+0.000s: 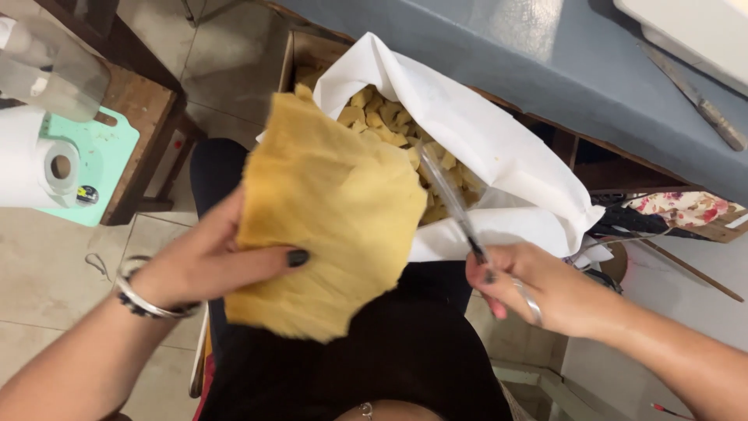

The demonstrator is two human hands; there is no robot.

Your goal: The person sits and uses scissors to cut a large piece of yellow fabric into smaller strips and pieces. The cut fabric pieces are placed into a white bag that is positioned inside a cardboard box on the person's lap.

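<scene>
My left hand grips a large ragged sheet of yellow foam-like material, thumb on its front, holding it up over my lap. My right hand is closed on the handles of a pair of scissors; the blades point up and left, close to the sheet's right edge. Behind the sheet a white cloth bag lies open, filled with several small yellow cut pieces.
A grey table runs along the top right with a metal tool on it. At left a wooden stand holds a green board, a paper roll and a clear jar. Tiled floor lies below.
</scene>
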